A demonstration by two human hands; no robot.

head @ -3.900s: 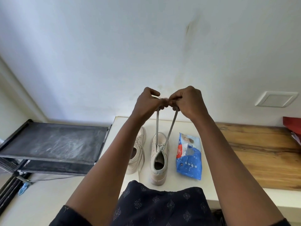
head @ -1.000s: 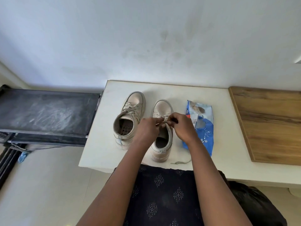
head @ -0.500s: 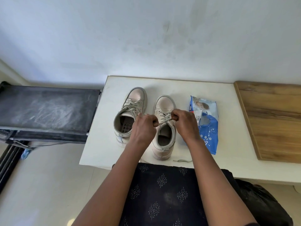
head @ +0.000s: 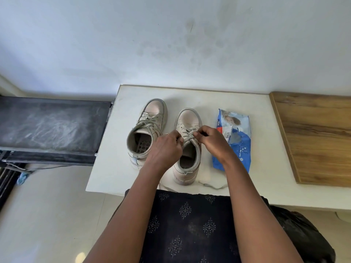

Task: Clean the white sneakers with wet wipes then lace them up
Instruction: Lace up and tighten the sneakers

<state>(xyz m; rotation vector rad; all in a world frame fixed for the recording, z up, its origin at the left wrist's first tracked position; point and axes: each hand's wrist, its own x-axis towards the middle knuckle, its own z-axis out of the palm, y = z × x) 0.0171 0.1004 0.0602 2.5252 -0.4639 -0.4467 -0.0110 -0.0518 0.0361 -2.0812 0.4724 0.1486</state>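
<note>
Two off-white sneakers stand side by side on the white table (head: 117, 168), toes toward the wall. The left sneaker (head: 146, 128) is laced, its opening facing me. Over the right sneaker (head: 188, 149) my left hand (head: 165, 149) and my right hand (head: 212, 141) each pinch a strand of its grey lace (head: 188, 131) near the upper eyelets. A loose lace end (head: 212, 186) trails on the table behind the heel. My left hand hides part of both shoes.
A blue pack of wet wipes (head: 233, 139) lies right of the right sneaker. A wooden board (head: 319, 137) covers the table's right side. A dark metal rack (head: 51, 128) stands to the left, over the pale floor. The wall runs close behind the table.
The hands held the lace ends high above the shoe, then came down onto it. In the last second they stay at the eyelets, pulling the lace strands slightly apart.
</note>
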